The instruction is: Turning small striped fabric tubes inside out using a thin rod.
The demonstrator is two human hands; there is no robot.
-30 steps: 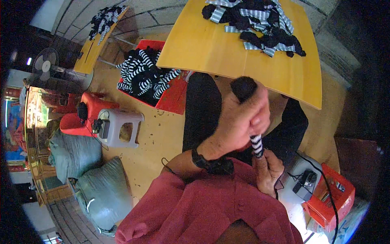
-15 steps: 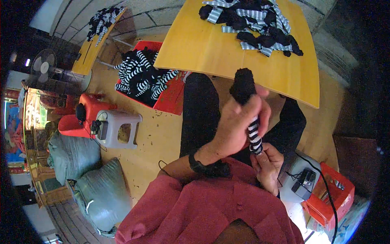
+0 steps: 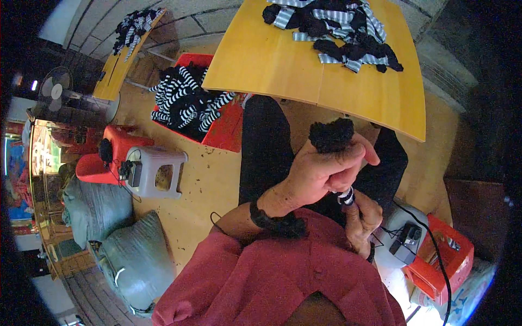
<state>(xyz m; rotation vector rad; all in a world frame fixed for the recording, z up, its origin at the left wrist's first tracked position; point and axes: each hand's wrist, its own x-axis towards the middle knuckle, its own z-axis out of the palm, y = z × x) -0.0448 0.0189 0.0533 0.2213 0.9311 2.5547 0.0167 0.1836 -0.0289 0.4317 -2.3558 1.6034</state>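
One knit piece (image 3: 330, 135): just right of the frame's centre, between both hands, with a fluffy black upper end and a black-and-white striped lower end.
Left hand (image 3: 333, 169): curled firmly round the knit piece, the black end poking out above the fist; a dark band (image 3: 263, 218) circles the wrist.
Right hand (image 3: 363, 216): thumb and fingers pinching the striped end, just below the left hand.
Yellow table (image 3: 255, 68): top centre to upper right, bearing a heap of black and grey-striped fabric pieces (image 3: 353, 53).
Red crate (image 3: 227, 132): upper left of centre, beside the table's edge, filled with black-and-white striped pieces (image 3: 182, 103).
Grey stool (image 3: 178, 157): left of centre, touching a red chair (image 3: 115, 142).
Greenish sacks (image 3: 142, 261): lower left, bulging, side by side.
Fan (image 3: 56, 89): upper left.
Red stool (image 3: 454, 255): lower right.
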